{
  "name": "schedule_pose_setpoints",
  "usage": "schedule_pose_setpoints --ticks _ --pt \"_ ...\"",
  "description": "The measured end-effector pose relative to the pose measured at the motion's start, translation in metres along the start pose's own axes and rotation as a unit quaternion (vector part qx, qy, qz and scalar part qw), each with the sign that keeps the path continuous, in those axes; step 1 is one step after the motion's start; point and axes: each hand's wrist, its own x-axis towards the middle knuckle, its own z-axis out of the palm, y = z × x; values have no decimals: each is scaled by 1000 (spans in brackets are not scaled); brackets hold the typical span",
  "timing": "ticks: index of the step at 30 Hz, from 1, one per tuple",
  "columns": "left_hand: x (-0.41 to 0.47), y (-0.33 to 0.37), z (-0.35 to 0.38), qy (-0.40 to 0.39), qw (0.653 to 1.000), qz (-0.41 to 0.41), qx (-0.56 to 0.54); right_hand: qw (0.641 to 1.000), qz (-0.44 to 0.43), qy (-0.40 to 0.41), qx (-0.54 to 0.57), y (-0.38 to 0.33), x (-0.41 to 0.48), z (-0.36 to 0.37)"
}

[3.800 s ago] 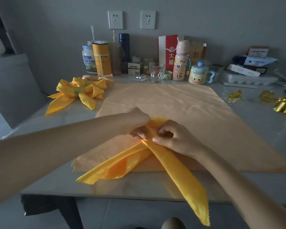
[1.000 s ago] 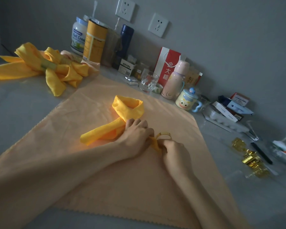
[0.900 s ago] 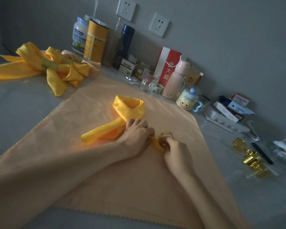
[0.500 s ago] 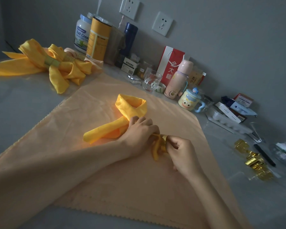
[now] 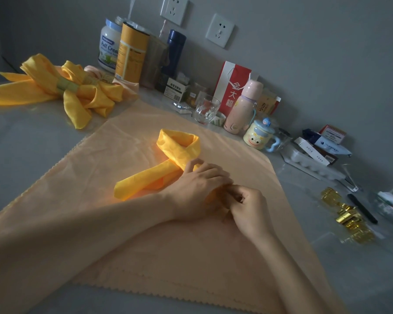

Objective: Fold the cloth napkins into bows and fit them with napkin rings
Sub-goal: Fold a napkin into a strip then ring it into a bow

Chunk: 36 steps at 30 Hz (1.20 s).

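Mid ring-fitting on the peach cloth (image 5: pixel 127 234): grips yellow napkin (image 5: pixel 179 147) at its gathered tails with curled left hand (image 5: pixel 200 189), crowds curled right hand (image 5: pixel 249 208) against them, hold hidden so cannot tell, no ring visible; next needs ring pushed up to the crossing.

L arm: reaches in from lower left, forearm low.
L hand (image 5: pixel 199 184): palm down, fingers curled on yellow napkin (image 5: pixel 145 180).
R hand (image 5: pixel 247 206): fingers curled, tips vs L fingertips, pinching same napkin.
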Motion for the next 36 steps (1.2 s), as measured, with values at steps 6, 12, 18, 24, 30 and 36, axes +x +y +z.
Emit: schedule_pose_setpoints --ticks 6,12,18,24,30,36 --pt "2 -3 2 14 1000 -6 10 999 -18 32 11 -2 0 2" --pt "3 -8 3 76 997 -35 0 996 -54 71 5 8 2 5" --pt "3 -9 -1 123 984 -130 18 990 -87 106 11 6 0 2" --pt "4 -11 -5 103 971 -211 36 996 -65 52 -19 1 -3 1" --pt "11 -1 -12 -53 969 -236 55 999 4 -12 -51 2 -2 0" --pt "18 -18 -38 -86 981 -168 51 997 7 -32 -67 -5 -4 0"
